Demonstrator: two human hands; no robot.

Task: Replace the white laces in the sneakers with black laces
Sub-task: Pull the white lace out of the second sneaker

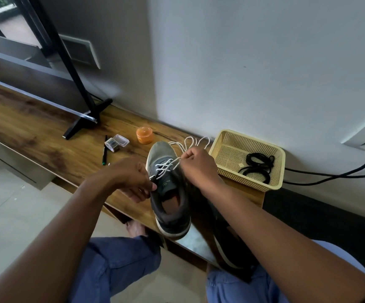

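On the wooden shelf [46,132], near its front edge, stands a dark grey sneaker [168,189] with a lighter grey toe and a pale sole, its heel hanging past the edge toward the person and its toe pointing at the wall. A white lace [166,167] is threaded in criss-cross rows through the upper eyelets, and its loose part lies in several loops on the wood just beyond the toe. The left hand [131,178] is closed against the sneaker's left side by the collar, thumb and fingers pinched at the lace end there. The right hand [199,165] is closed in a pinch on a strand of the white lace at the sneaker's right side, drawn up from the eyelets. A second dark sneaker [227,243] lies beside the first on its right, mostly hidden under the right forearm, its pale sole edge showing. To the right of the sneaker sits a cream plastic basket [221,149] holding coiled black laces [258,166]. Just past the toe, to the left, stands a small orange jar [144,134], then a clear plastic box [117,142] and a dark pen [105,152]. Farther left of the sneaker rests a black stand foot [85,121]. Behind the basket a black cable [330,176] runs along the wall.
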